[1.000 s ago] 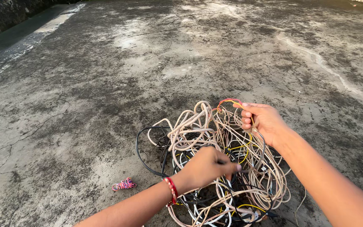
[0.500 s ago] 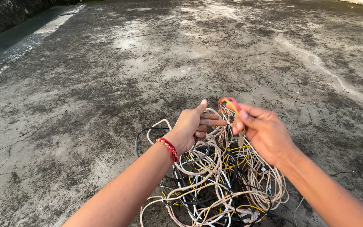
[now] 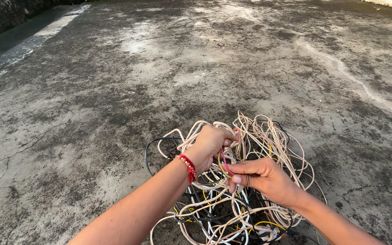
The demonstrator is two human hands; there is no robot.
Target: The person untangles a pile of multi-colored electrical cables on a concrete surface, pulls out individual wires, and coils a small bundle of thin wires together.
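My left hand is fisted around beige cables from the tangle. My right hand pinches a red wire, perhaps a yellow one too.

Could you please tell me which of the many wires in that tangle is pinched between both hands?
The red wire: it runs from the left hand down to the right hand. The beige, black, white and yellow wires lie loose in the tangle.

A tangled heap of cables (beige, black, white and yellow strands) lies on the stained concrete floor. The left hand, a red thread bracelet at its wrist, closes around pale loops at the top of the heap. Just below it, the right hand pinches a red wire running up between both hands.
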